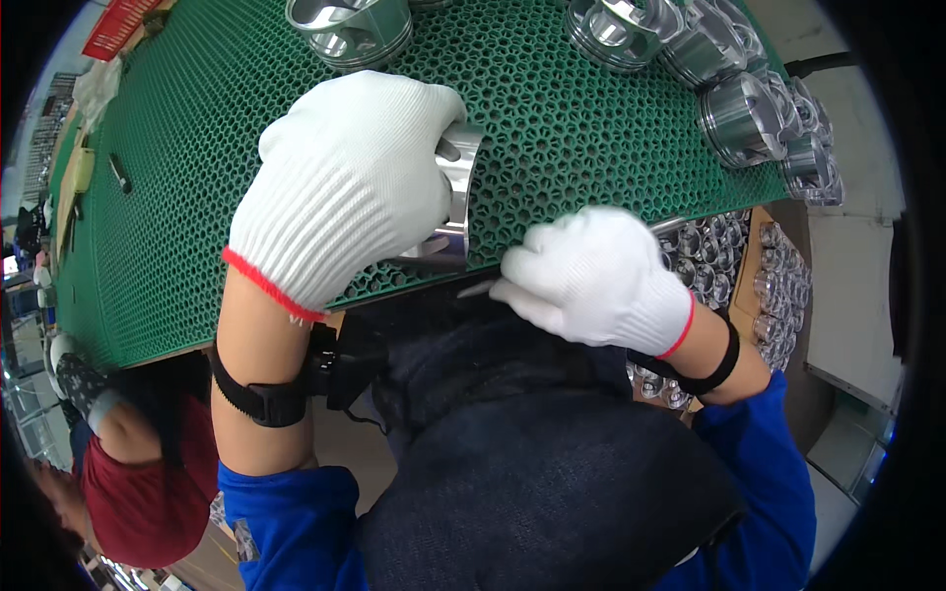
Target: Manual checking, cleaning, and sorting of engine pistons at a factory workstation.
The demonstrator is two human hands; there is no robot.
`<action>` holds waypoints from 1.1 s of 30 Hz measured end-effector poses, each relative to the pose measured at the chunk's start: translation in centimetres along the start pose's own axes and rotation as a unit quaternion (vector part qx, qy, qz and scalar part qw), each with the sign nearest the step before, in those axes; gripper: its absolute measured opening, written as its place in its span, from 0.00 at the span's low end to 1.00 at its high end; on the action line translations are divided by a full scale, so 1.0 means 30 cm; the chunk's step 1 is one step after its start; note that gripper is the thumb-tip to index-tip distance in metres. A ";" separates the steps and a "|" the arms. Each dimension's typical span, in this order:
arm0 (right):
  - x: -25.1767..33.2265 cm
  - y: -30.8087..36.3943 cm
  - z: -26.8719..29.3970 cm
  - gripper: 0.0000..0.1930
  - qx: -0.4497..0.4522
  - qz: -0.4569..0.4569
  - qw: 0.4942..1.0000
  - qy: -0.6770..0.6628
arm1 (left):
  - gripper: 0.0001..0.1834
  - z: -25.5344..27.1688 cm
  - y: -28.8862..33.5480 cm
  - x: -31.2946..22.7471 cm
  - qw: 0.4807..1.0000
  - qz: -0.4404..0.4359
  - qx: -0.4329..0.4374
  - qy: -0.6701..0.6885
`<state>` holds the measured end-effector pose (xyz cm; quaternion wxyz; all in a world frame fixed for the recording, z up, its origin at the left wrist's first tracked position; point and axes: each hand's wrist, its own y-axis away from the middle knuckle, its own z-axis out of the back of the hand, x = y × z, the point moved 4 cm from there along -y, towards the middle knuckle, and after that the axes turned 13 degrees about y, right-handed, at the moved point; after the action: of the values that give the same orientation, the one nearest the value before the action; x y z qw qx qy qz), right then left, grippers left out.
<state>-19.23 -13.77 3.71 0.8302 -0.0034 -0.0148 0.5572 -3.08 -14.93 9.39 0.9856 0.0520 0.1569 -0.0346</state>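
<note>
Left hand (pixel 340 187) has its gloved fingers wrapped around a shiny metal cylinder (pixel 458 192) at the near edge of the green mat (pixel 177 227), while the right hand (pixel 596 281) is pinched shut on a thin tool (pixel 478 289) just below it. I'd say this piece is mid-work. More cylinders (pixel 749 113) sit on the mat's far right, and a box of metal parts (pixel 754 286) sits beside the mat.

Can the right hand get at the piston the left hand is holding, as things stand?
Probably yes. The right hand sits just beside the metal piston gripped in the left hand, with a thin tool tip pointing toward it. Only a short stretch of green honeycomb mat lies between them, nothing blocking.
</note>
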 end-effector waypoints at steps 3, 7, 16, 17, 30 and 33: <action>-0.035 0.028 0.047 0.11 -0.067 -0.006 0.994 -0.081 | 0.24 -0.009 0.011 0.046 0.998 0.055 0.030 0.018; -0.130 0.036 0.115 0.05 -0.169 -0.087 0.972 -0.138 | 0.38 -0.007 0.190 0.233 0.917 -0.052 -0.248 0.307; -0.216 -0.004 -0.016 0.05 -0.184 -0.160 0.970 0.016 | 0.42 0.021 0.583 0.152 0.940 0.143 0.056 0.303; -0.217 -0.002 -0.017 0.05 -0.178 -0.158 0.971 0.018 | 0.34 0.027 0.609 0.162 0.940 -0.032 0.034 0.338; -0.253 0.059 -0.044 0.05 -0.189 -0.152 0.970 0.017 | 0.19 0.233 0.372 0.557 0.972 -0.019 -0.221 -0.083; -0.239 0.072 0.003 0.07 -0.213 -0.131 0.968 0.036 | 0.17 0.300 0.486 0.867 0.933 0.294 -0.157 -0.133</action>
<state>-23.94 -19.59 3.59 0.8761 -0.1982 -0.1038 0.4271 25.57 -2.82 11.10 0.9591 -0.0648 0.0054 0.2756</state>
